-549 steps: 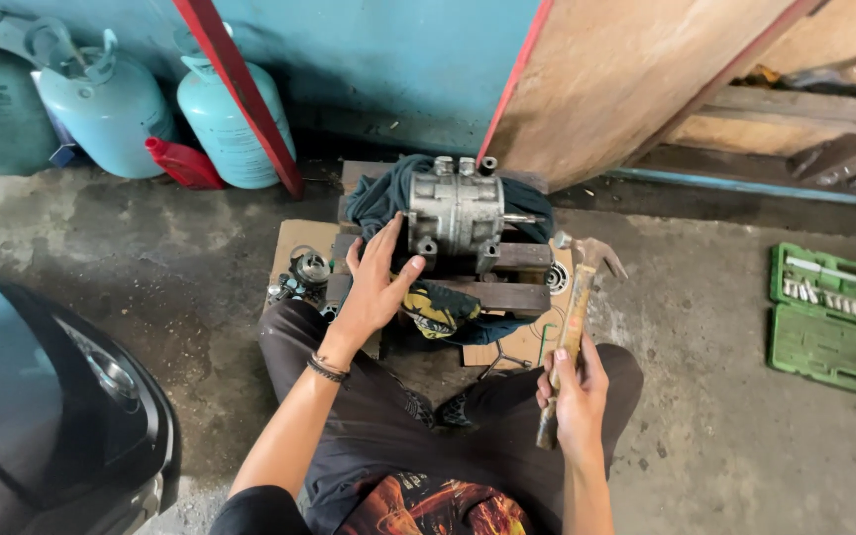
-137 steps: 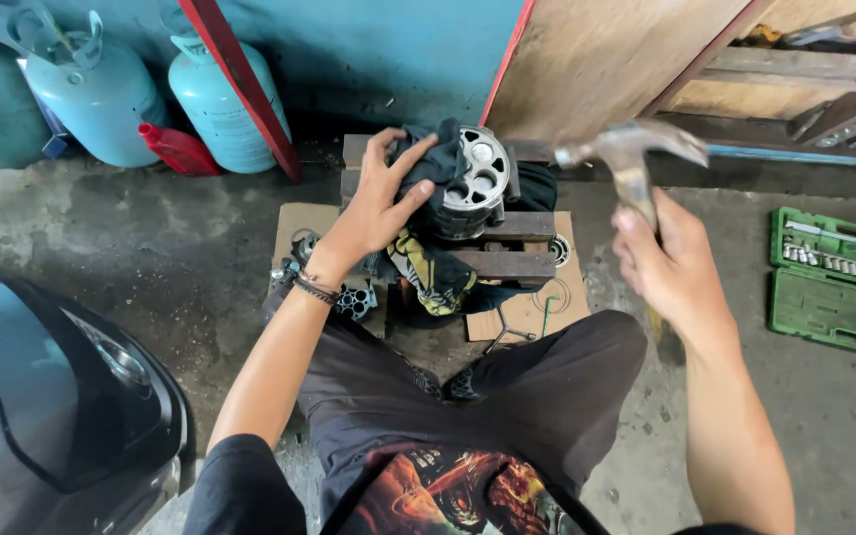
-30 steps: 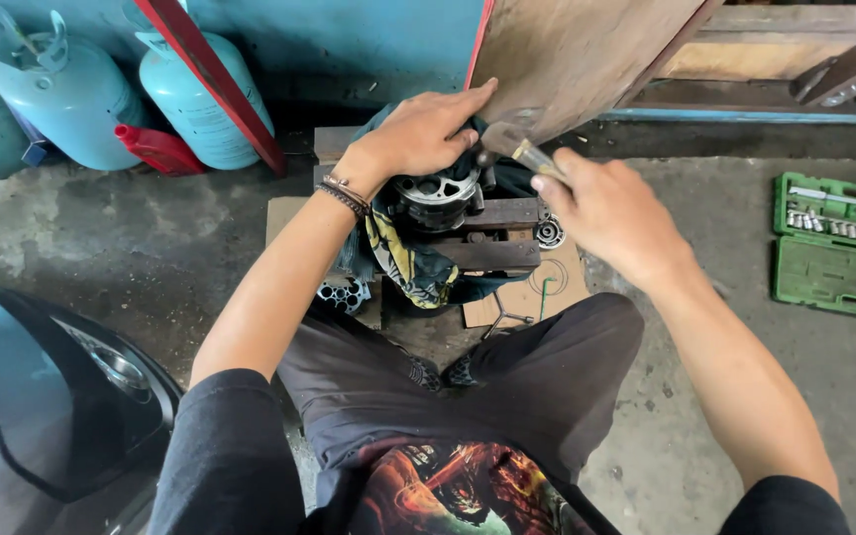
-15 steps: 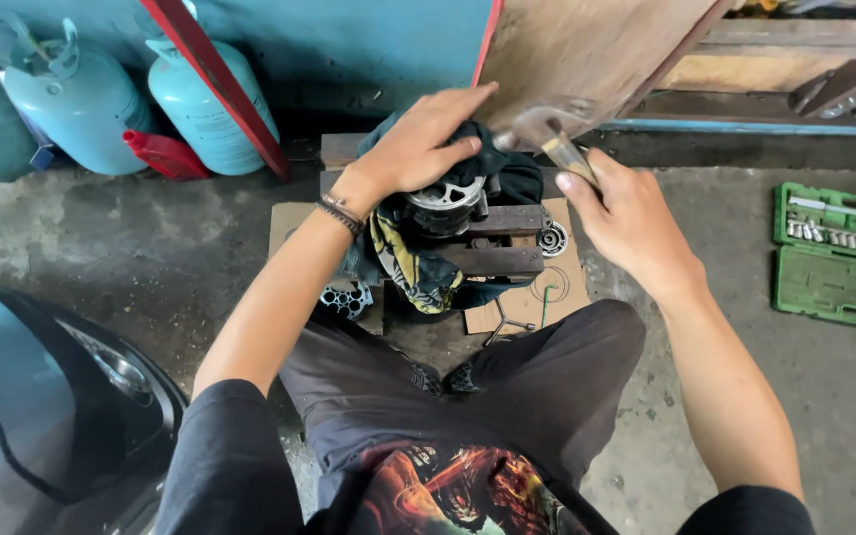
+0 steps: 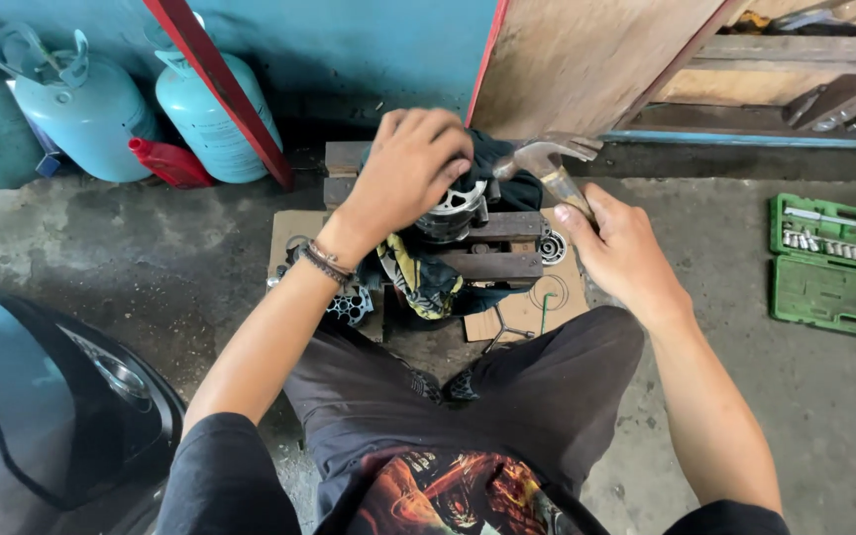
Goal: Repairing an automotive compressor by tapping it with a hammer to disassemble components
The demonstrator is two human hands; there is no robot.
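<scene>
We've got the round silver compressor part (image 5: 456, 203) upright on wood blocks, w/ claw hammer (image 5: 547, 163) head just beside it.

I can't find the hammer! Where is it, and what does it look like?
Start at the big slanted wooden board leaning against the blue wall. Right below its bottom edge, the person's right hand grips a wooden handle. The hammer has a grey metal head with a forked claw, pointing at the round metal part under the left hand. Nothing else nearby has a claw.
</scene>
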